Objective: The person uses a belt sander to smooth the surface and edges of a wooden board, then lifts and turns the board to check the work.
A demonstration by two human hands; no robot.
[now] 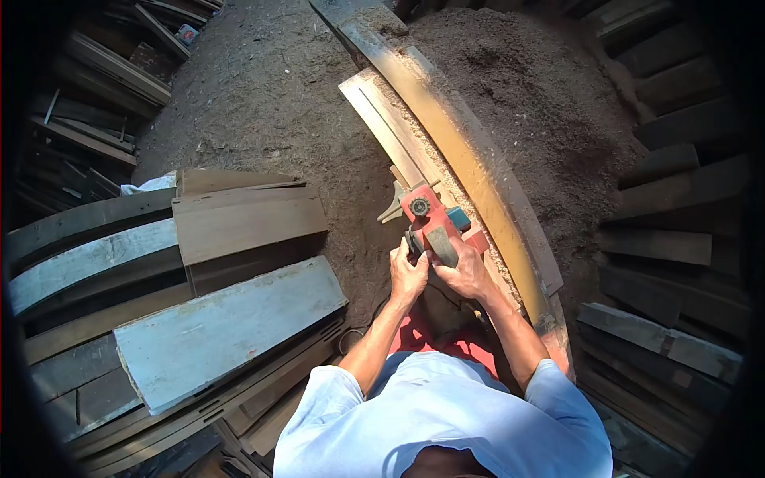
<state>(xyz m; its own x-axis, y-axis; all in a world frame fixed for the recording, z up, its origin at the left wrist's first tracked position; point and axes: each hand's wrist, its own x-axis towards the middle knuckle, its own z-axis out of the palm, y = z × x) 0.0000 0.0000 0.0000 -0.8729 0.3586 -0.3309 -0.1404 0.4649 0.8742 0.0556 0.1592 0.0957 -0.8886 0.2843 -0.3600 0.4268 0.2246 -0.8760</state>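
1. Left hand (408, 277) and right hand (467, 275) close together, both clamped on rear of red power planer (437, 210).
2. Planer sits over near part of pale board (389, 134).
3. Shavings (433, 153) line the board's right side, beside long yellowish timber (462, 151).

From here I look through the left head-worn fisheye, steeply down and forward over the pale blue shirt (446, 406), very near, to the left hand (408, 277) and right hand (468, 275), farther off around mid-frame. Ground (247, 99) fills the top; boards (231, 331) bend toward the left rim, where shade leaves details uncertain to me.
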